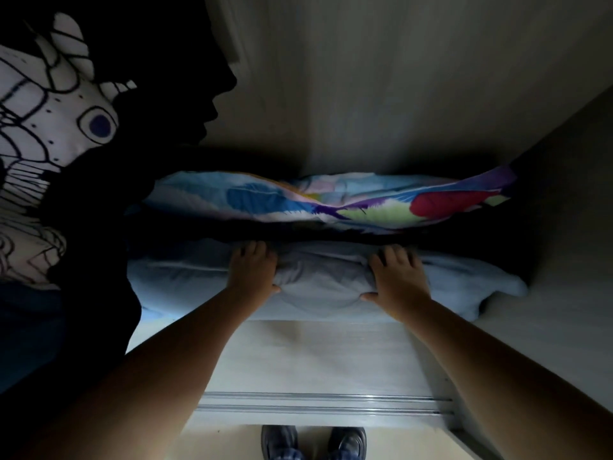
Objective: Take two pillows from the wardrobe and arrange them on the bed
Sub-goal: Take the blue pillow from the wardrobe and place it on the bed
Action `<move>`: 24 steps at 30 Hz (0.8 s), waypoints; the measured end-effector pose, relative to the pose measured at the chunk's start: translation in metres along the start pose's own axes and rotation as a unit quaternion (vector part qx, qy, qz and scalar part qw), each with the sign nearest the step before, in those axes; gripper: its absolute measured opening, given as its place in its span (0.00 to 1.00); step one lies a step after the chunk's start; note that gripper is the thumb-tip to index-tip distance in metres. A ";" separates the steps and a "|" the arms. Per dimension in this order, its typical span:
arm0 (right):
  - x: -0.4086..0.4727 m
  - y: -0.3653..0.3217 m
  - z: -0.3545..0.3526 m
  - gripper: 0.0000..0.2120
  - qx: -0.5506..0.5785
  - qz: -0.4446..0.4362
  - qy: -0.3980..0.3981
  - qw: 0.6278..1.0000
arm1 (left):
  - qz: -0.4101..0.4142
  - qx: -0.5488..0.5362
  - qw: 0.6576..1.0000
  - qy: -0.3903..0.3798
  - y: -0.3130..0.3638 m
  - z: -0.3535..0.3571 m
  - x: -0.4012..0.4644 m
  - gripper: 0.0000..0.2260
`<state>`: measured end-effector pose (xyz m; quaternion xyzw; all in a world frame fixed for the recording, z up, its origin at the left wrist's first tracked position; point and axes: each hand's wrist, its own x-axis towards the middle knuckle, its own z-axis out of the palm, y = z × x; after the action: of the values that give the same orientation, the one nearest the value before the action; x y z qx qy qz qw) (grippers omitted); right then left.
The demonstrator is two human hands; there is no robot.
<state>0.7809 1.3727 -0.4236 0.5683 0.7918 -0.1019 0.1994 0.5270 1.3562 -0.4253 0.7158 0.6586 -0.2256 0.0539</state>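
Two pillows lie inside the wardrobe. A pale blue pillow (185, 280) lies on the wardrobe floor (315, 353) nearest me. Behind it rests a second pillow (331, 200) with a bright feather print in blue, green, red and purple. My left hand (253, 272) and my right hand (396, 277) both grip the front of the pale blue pillow, bunching its cloth between them. The bed is out of view.
Dark hanging clothes and a white fabric with black line drawings (39, 104) fill the left side. The wardrobe's back wall (381, 78) and right wall (564, 227) close the space. A sliding-door track (325, 405) runs along the front; my shoes (313, 441) stand below it.
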 end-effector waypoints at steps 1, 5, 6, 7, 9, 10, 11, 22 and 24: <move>-0.003 -0.001 0.000 0.30 0.017 0.005 -0.020 1.000 | 0.004 0.000 1.000 0.003 0.001 -0.003 -0.003 0.22; -0.016 -0.003 -0.018 0.14 0.023 -0.002 -0.039 0.999 | 0.022 0.040 0.999 0.011 0.001 -0.026 -0.012 0.12; -0.022 -0.002 -0.025 0.14 0.022 -0.005 -0.038 0.999 | 0.025 0.045 0.999 0.013 0.000 -0.034 -0.015 0.12; -0.028 -0.002 -0.033 0.14 0.026 -0.006 -0.033 0.999 | 0.029 0.049 0.998 0.015 -0.003 -0.042 -0.020 0.13; -0.048 -0.003 -0.052 0.15 0.043 -0.003 -0.028 0.999 | 0.035 0.047 0.998 0.013 -0.011 -0.060 -0.032 0.12; -0.061 -0.004 -0.062 0.15 0.053 0.001 -0.029 0.998 | 0.043 0.048 0.998 0.012 -0.014 -0.069 -0.041 0.12; -0.074 -0.005 -0.072 0.15 0.062 0.007 -0.032 0.998 | 0.053 0.050 0.997 0.010 -0.016 -0.079 -0.050 0.12; -0.248 -0.041 -0.130 0.17 0.130 0.161 -0.043 0.978 | 0.237 0.100 0.966 0.019 -0.020 -0.173 -0.141 0.12; -0.275 -0.052 -0.126 0.17 0.143 0.180 -0.041 0.972 | 0.267 0.075 0.961 0.000 -0.016 -0.176 -0.152 0.14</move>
<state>0.7822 1.1675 -0.1946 0.7196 0.6447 -0.1993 0.1639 0.5507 1.2844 -0.2046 0.8679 0.4245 -0.2514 0.0581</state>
